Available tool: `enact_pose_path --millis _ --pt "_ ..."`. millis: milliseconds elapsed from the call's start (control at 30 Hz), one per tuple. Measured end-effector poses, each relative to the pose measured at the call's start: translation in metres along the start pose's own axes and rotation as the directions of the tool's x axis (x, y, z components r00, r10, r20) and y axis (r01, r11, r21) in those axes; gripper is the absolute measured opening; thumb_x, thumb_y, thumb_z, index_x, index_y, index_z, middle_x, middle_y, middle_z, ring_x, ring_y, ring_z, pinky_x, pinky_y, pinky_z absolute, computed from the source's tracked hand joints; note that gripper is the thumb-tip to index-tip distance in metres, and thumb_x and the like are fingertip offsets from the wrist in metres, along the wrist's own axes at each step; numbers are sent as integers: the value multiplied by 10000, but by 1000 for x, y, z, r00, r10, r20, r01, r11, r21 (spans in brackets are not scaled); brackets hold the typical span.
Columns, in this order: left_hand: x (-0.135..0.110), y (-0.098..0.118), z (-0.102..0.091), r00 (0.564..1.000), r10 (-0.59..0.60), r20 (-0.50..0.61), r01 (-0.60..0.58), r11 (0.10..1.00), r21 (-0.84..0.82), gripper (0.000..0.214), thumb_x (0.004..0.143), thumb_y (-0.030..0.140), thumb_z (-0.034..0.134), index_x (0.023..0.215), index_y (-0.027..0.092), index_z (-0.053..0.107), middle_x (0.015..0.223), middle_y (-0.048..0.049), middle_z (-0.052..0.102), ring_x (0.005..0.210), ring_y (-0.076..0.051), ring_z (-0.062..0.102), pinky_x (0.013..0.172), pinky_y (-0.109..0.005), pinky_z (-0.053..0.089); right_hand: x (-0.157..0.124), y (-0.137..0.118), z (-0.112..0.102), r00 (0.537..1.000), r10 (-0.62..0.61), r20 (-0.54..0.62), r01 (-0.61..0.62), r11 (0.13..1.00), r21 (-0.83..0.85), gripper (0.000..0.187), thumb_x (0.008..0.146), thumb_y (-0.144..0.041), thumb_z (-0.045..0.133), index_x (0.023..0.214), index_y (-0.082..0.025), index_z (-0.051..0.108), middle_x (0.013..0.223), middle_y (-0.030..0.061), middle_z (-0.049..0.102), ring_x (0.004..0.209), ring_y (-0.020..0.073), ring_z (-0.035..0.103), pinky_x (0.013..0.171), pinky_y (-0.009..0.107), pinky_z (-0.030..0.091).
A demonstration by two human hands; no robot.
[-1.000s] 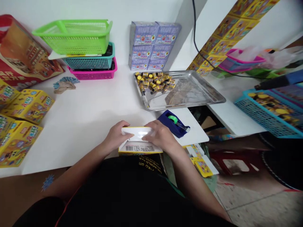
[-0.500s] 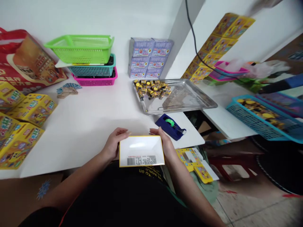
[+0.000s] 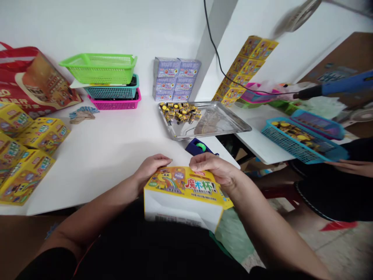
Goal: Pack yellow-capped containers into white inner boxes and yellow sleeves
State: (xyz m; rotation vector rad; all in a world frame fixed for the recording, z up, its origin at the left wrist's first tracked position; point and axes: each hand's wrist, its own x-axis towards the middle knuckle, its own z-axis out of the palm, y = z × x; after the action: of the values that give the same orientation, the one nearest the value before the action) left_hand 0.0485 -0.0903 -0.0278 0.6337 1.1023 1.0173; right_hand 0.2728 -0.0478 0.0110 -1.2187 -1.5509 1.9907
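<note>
A yellow printed carton (image 3: 186,186) with a white side carrying a barcode is held close to my body, over the table's front edge. My left hand (image 3: 154,168) grips its far left corner, the fingers behind the panel. At the top right edge, my right hand (image 3: 214,166) pinches the carton, thumb and fingers closed on it. Just beyond my right hand sits a blue tape dispenser (image 3: 192,147) with a green roll, partly hidden. Behind it, a metal tray (image 3: 224,120) bears a pile of small yellow-capped cups (image 3: 180,112).
Yellow boxes (image 3: 32,171) are stacked at left beside a red bag (image 3: 17,83). Green (image 3: 99,70), teal and pink baskets stand by the wall, near purple boxes (image 3: 167,83). At right, another person's hand (image 3: 354,167) touches a blue basket (image 3: 309,151).
The carton has turned so its yellow printed face shows above the white side. My right hand has shifted onto its top edge. The view has swung a little to the right.
</note>
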Motion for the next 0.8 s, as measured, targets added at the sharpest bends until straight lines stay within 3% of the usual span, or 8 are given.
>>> enact_pose_path --millis 133,233,333,400,500,567,667,800 --pt "-36 30 1 933 354 68 -360 928 98 263 748 394 821 804 180 678 527 55 487 455 -81 421 463 -221 300 -29 -32 16 979 -116 169 136 984 -112 350 626 -410 918 668 -177 660 601 -21 626 505 99 538 496 230 405" --pt "-49 50 -17 691 723 -4 -700 670 245 241 810 389 793 928 195 713 725 -6 655 653 -143 596 604 -262 456 -37 -47 30 899 -338 278 424 831 -360 285 762 -381 862 712 -172 675 640 -26 612 551 89 523 529 227 390" --pt "-33 59 -53 428 879 -210 -763 475 439 352 760 428 835 996 201 707 1036 -52 715 993 -219 654 854 -322 512 -19 -47 37 735 -592 331 662 520 -540 221 891 -329 761 759 -179 666 711 -10 623 637 105 554 605 246 420" --pt "-11 59 -81 472 821 -321 -709 570 415 512 667 514 877 1027 205 685 1105 -60 709 1080 -258 638 875 -341 504 6 -39 40 616 -693 374 694 252 -674 207 950 -283 683 769 -192 640 751 8 629 698 131 571 676 279 437" --pt "25 54 -115 788 579 -211 -542 814 209 720 530 655 890 1029 177 688 1043 -101 738 1031 -309 662 817 -365 497 52 -23 44 548 -637 542 589 -166 -791 204 942 -144 604 748 -205 608 792 34 648 776 178 578 779 340 437" --pt "47 49 -129 889 440 -124 -414 891 187 714 474 658 910 933 145 720 961 -131 756 972 -323 677 819 -377 490 80 -13 45 566 -531 631 556 -320 -767 196 913 -99 604 752 -209 616 812 42 672 810 198 585 829 363 441" --pt "74 40 -136 872 419 -254 -374 904 205 570 430 586 939 695 131 721 834 -132 751 869 -301 674 813 -369 482 110 -10 29 561 -522 642 585 -298 -754 90 955 -230 654 869 -227 679 956 67 723 955 228 618 967 385 446" --pt "100 41 -133 749 515 -416 -456 857 241 482 502 576 913 646 152 735 827 -114 759 905 -302 673 838 -359 487 142 -43 -45 621 -728 289 454 35 -890 221 1010 -402 600 1113 -233 699 1198 107 702 1153 241 608 1076 385 428"
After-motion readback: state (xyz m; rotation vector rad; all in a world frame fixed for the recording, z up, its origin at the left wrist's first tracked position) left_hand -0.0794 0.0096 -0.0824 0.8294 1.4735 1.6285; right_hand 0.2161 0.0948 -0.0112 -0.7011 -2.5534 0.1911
